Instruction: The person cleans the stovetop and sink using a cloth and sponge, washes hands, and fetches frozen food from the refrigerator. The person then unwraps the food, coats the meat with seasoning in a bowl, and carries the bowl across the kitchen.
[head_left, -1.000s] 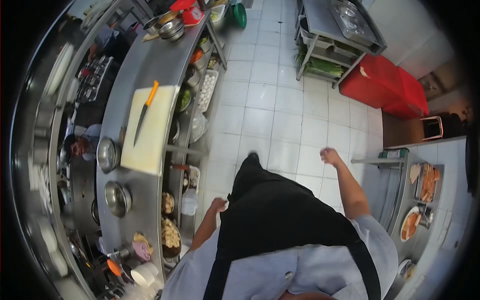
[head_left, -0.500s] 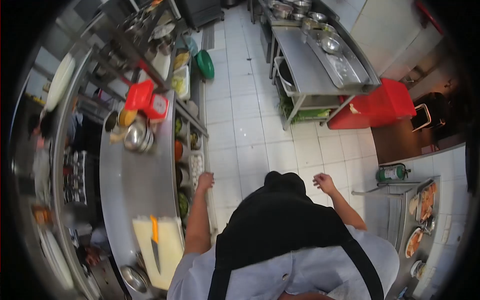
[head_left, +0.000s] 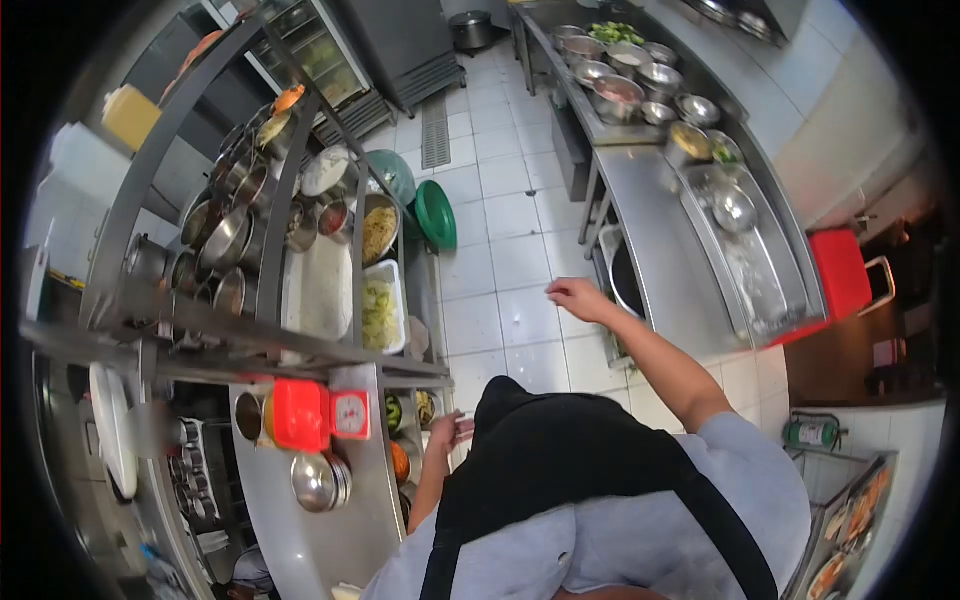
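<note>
My left hand (head_left: pixel 452 430) hangs low beside the steel counter (head_left: pixel 285 545), its fingers apart and nothing in them. Beside it, under the counter edge, are containers of vegetables (head_left: pixel 396 412). My right hand (head_left: pixel 578 298) is raised ahead of me over the tiled floor (head_left: pixel 515 255), left of the right-hand steel table (head_left: pixel 665 250). Its fingers are loosely curled, and whether they hold anything cannot be made out. On the left counter stand a red scale (head_left: pixel 350 414), a red container (head_left: pixel 300 414) and stacked steel bowls (head_left: pixel 318 482).
Shelves on the left hold steel pots (head_left: pixel 228 240), a white tray of cut vegetables (head_left: pixel 380 308) and a green lid (head_left: pixel 435 215). Steel bowls (head_left: pixel 618 98) crowd the right table, with a long tray (head_left: pixel 745 270). A fire extinguisher (head_left: pixel 812 431) is at the right.
The view has moved forward along the aisle. My right hand has swung forward and to the left; my left hand is now lower and nearer my body. The cutting board has almost left view.
</note>
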